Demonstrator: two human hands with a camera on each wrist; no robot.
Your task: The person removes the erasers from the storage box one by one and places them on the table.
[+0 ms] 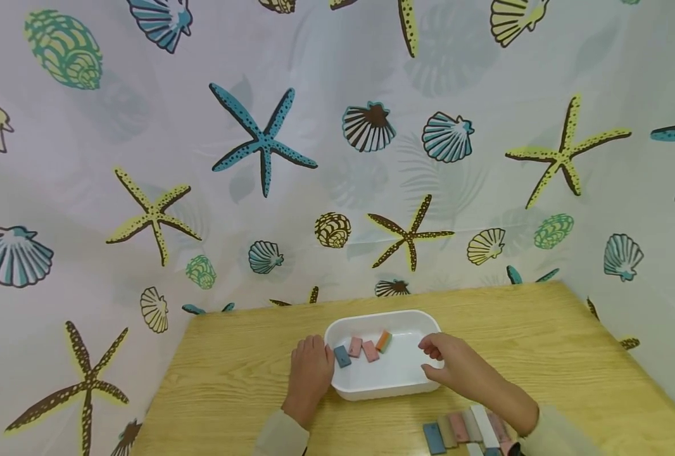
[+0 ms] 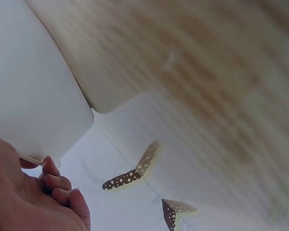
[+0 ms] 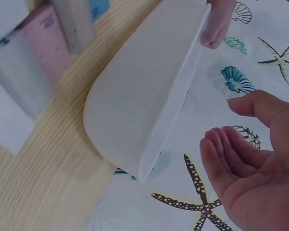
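A white plastic tub (image 1: 384,391) with rounded corners stands on the table. At its left end my left hand (image 1: 310,373) grips the rim; in the left wrist view the fingers (image 2: 62,183) curl at the tub's edge. Over the tub's right end hovers my right hand (image 1: 457,364), thumb and fingers apart with nothing between them, as the right wrist view also shows. Inside the tub, toward the left, lie a blue block (image 1: 342,356), two pink blocks (image 1: 370,351) and an orange-and-green block (image 1: 384,341), all small and rectangular.
In front of the tub, near my right forearm, several similar blocks lie close together, among them a blue block (image 1: 434,438) and a white block (image 1: 484,425); my sleeve hides some. A wood-grain table (image 1: 235,367) is bounded by a cloth (image 1: 315,190) printed with shells and starfish.
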